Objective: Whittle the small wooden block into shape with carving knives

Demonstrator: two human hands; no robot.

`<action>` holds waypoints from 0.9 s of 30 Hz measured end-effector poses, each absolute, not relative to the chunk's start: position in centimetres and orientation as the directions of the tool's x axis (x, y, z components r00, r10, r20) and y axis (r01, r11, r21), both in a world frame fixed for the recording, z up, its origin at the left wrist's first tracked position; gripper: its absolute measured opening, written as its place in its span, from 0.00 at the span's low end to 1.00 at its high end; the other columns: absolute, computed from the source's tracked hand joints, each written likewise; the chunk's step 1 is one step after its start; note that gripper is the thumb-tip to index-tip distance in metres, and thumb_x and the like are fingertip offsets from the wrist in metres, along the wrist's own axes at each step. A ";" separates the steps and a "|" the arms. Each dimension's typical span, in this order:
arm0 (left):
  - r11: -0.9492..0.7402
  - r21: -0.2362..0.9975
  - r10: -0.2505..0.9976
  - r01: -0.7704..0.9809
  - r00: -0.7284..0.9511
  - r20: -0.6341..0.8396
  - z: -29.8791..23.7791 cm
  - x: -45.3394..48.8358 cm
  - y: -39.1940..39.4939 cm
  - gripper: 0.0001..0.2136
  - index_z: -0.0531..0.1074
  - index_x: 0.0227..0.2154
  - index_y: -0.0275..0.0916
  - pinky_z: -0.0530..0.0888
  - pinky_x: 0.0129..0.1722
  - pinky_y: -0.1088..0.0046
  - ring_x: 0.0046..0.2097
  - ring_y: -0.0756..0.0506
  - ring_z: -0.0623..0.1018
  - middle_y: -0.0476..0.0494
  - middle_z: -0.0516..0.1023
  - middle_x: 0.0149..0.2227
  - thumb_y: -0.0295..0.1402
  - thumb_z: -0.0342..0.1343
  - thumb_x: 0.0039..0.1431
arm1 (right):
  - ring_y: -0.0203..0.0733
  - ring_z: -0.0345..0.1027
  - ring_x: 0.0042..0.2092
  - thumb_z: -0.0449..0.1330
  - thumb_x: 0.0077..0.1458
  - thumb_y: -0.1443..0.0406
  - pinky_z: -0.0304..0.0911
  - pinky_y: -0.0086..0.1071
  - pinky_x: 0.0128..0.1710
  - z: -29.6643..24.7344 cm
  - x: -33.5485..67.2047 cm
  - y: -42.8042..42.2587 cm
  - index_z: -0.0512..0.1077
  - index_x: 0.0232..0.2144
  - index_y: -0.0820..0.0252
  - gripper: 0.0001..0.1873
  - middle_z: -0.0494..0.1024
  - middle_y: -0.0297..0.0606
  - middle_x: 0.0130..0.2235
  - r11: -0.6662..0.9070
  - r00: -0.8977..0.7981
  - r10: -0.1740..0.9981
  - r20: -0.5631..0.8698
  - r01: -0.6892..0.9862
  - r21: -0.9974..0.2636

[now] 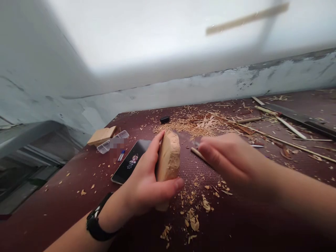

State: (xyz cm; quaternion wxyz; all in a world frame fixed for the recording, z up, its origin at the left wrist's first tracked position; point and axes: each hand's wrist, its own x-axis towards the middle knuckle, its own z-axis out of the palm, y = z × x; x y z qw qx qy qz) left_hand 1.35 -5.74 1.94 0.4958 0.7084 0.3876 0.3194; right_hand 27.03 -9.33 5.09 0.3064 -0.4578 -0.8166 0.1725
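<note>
My left hand [154, 178] grips a thick block of pale wood [168, 157], fingers behind it and thumb across its near side. The block stands on edge, and its rounded top and right edge are rough with cut marks. To the right of it, my right hand [225, 157] is closed and smeared by motion. A thin tool [196, 143] with a blurred grey end sticks out of its fingers toward the block; its handle is hidden. Under that hand a round wooden stick [198, 154] lies on the table, partly covered.
Wood shavings [194, 126] litter the dark red table [78, 210]. Left of the block are a phone [133, 159], a clear plastic case [107, 145] and a pale board [101, 135]. A small black object [165, 119] lies behind. A long dark metal strip [301, 117] and thin sticks lie right.
</note>
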 end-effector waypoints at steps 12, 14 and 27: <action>-0.340 0.891 0.845 0.300 0.513 0.150 1.4 1.7 -6.5 0.62 0.33 0.78 0.42 0.56 0.78 0.46 0.79 0.27 0.48 0.35 0.42 0.80 0.45 0.72 0.54 | 0.39 0.57 0.27 0.39 0.74 0.48 0.44 0.38 0.31 4.3 25.0 -11.7 0.64 0.30 0.57 0.28 0.70 0.37 0.28 0.551 -0.513 0.834 0.203 0.773 -0.313; -0.337 0.891 0.835 0.304 0.533 0.134 1.7 1.7 -6.5 0.63 0.31 0.78 0.42 0.46 0.80 0.46 0.80 0.28 0.41 0.37 0.36 0.80 0.51 0.72 0.53 | 0.40 0.57 0.26 0.39 0.74 0.48 0.43 0.37 0.29 4.2 25.1 -11.8 0.64 0.29 0.56 0.28 0.70 0.37 0.27 0.566 -0.518 0.823 0.235 0.784 -0.254; -0.340 0.905 0.774 0.257 0.623 0.114 2.0 1.0 -7.1 0.63 0.35 0.78 0.43 0.42 0.78 0.38 0.78 0.23 0.47 0.36 0.39 0.80 0.55 0.71 0.51 | 0.41 0.52 0.23 0.42 0.74 0.51 0.39 0.39 0.26 3.4 24.3 -12.2 0.64 0.28 0.55 0.25 0.71 0.37 0.25 0.614 -0.555 0.762 0.333 0.783 -0.101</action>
